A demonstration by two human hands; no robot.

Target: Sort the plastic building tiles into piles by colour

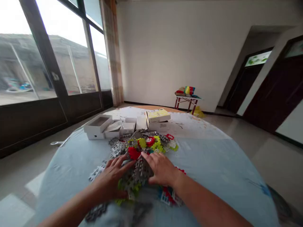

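A heap of flat, toothed plastic building pieces lies on the table before me, most of them grey. My left hand point(110, 178) rests at the heap's left side, fingers spread, close to a red piece point(133, 153); its thumb is near yellow-green pieces point(136, 189). On the other side, my right hand point(163, 168) has its fingers stretched over the heap, thumb apart. Between both hands stands a cluster of grey pieces point(140, 170), which the fingertips seem to touch. Blur hides the exact contact. Below my right wrist lie red, blue and white pieces point(167, 197).
Behind the heap stand white open boxes point(94, 127) and a yellow-and-white box point(158, 116). The round table wears a pale blue cloth point(208, 170). Grey pieces point(96, 212) lie by my left forearm. A small table point(189, 98) with coloured bags stands by the far wall.
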